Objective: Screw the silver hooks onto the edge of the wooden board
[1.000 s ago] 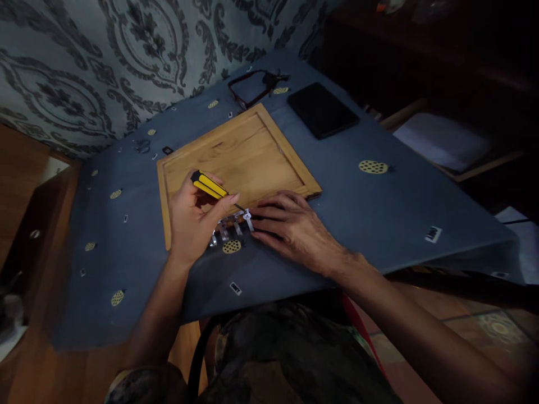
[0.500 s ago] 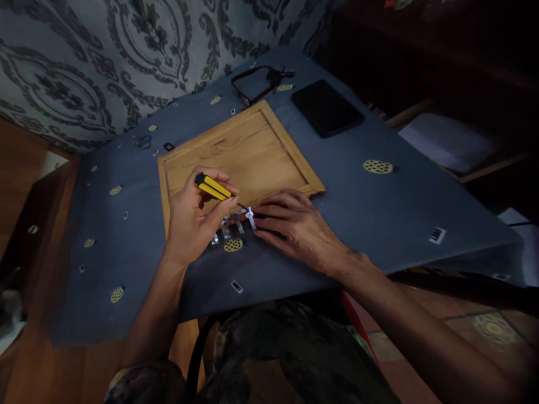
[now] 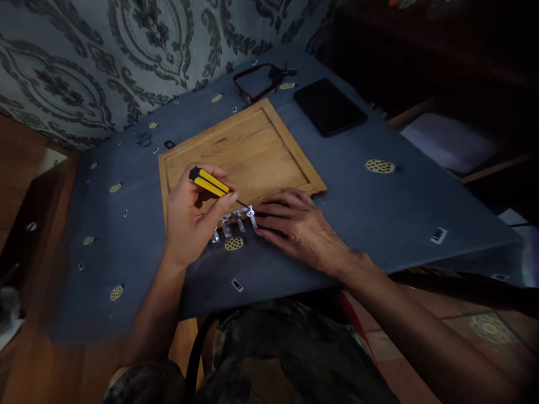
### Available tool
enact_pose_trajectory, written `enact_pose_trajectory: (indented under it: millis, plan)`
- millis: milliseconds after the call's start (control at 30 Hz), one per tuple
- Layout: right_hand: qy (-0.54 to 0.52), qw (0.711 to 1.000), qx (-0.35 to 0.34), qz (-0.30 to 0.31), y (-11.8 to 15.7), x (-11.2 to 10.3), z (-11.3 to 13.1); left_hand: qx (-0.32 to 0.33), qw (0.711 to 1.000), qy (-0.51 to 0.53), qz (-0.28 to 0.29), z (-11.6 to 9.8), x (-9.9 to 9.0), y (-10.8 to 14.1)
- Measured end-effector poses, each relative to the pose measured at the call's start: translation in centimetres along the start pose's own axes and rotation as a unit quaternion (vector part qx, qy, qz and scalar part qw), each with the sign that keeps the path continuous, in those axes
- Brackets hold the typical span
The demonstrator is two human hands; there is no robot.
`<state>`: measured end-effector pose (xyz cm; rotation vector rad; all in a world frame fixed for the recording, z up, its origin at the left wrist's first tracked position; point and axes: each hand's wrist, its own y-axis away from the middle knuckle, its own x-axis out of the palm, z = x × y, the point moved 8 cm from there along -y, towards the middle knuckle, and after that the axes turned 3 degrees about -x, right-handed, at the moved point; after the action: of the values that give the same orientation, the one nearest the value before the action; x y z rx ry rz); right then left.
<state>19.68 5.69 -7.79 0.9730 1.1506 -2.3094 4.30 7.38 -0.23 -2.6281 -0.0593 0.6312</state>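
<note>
My left hand (image 3: pixel 191 216) is closed round a yellow and black screwdriver (image 3: pixel 210 182), held at a slant. Its thin shaft points down to the right and meets the right end of a shiny metal hook rack (image 3: pixel 227 225). That rack, with several flat hooks, lies along the near edge of a framed wooden panel (image 3: pixel 236 151). Stretched out beside the rack's right end, my right hand (image 3: pixel 295 227) has its fingertips at the metal and the panel's edge. Whether those fingertips press on the rack or only rest beside it is hard to see. A screw head cannot be made out.
A blue cloth with pineapple prints covers the table (image 3: pixel 379 219). Behind the panel lie dark-framed glasses (image 3: pixel 252 84); a black tablet-like slab (image 3: pixel 329 106) is at the back right. A small clear item (image 3: pixel 143 139) lies at the back left. Patterned wallpaper (image 3: pixel 147 33) borders the far side.
The screwdriver's handle has swung slightly to the left and up with my left hand, while its tip stays at the rack's right end. My right hand keeps its place.
</note>
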Motion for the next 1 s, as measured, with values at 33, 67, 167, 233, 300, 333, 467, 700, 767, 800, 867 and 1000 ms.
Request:
enact_pose_trajectory:
  millis: [33,67,167,233,300,333,467,700,767,800,867,1000]
  plan:
    - [-0.001,1.0,0.002,0.002,0.01,0.04,-0.04,0.0,1.0,0.003,0.003,0.02,0.11,0.04]
    - [-0.002,1.0,0.003,0.001,0.01,0.05,-0.06,0.0,1.0,0.006,0.006,0.03,0.22,0.07]
    - [-0.004,1.0,-0.001,-0.008,0.03,-0.08,-0.02,0.004,1.0,0.013,0.01,0.03,0.41,0.13]
    - [-0.005,1.0,-0.004,-0.01,0.03,-0.12,0.03,0.005,1.0,0.013,0.01,0.1,0.47,0.14]
    - [-0.005,1.0,-0.003,-0.006,0.02,-0.09,0.02,0.006,1.0,0.012,0.013,0.19,0.57,0.14]
    - [-0.004,1.0,-0.002,-0.005,0.01,-0.08,0.02,0.007,1.0,0.011,0.015,0.23,0.64,0.15]
    - [0.002,1.0,-0.006,-0.01,-0.01,-0.09,0.08,0.002,1.0,-0.005,0.025,0.33,0.88,0.15]
    - [0.0,1.0,-0.006,-0.006,0.06,0.09,-0.02,0.013,0.997,-0.056,0.047,0.06,0.9,0.11]
    - [-0.004,1.0,-0.002,-0.004,0.06,0.1,-0.07,0.022,0.996,-0.079,0.042,-0.03,0.79,0.15]
    - [-0.005,1.0,-0.001,-0.004,0.06,0.09,-0.07,0.023,0.995,-0.088,0.036,-0.01,0.7,0.18]
    - [-0.005,1.0,-0.001,-0.004,0.02,0.03,-0.04,0.018,0.995,-0.096,0.017,0.18,0.45,0.27]
    - [-0.01,1.0,0.001,0.003,-0.05,0.02,-0.04,0.002,0.996,-0.088,-0.012,0.62,0.05,0.4]
